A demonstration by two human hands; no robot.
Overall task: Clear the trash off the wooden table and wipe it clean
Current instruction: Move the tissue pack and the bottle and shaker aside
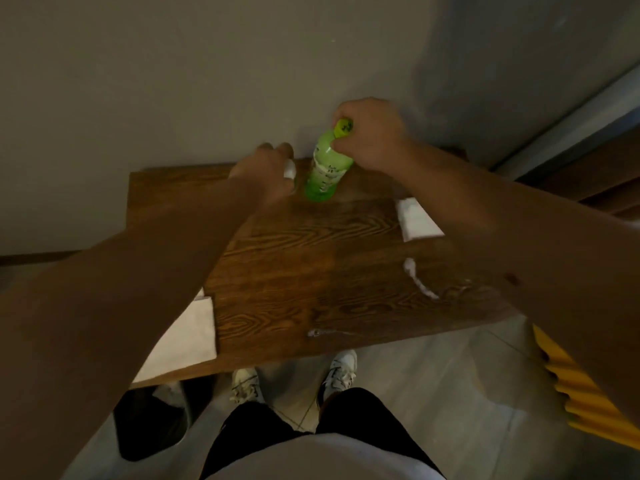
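A green plastic bottle (327, 168) with a yellow cap stands at the far side of the wooden table (311, 271), close to the wall. My right hand (370, 136) grips it around the neck and cap. My left hand (266, 171) is just left of the bottle, fingers closed around a small white crumpled object (290, 168), mostly hidden by the hand. A white napkin (415, 220) lies at the table's right side, partly under my right forearm. Another white sheet (187, 337) lies at the near left corner. White smears (419, 278) mark the near right of the tabletop.
A black trash bin (152, 420) stands on the floor under the table's near left corner. A yellow ribbed object (585, 393) sits at the right on the floor. My shoes (294, 375) are at the table's front edge. A grey wall backs the table.
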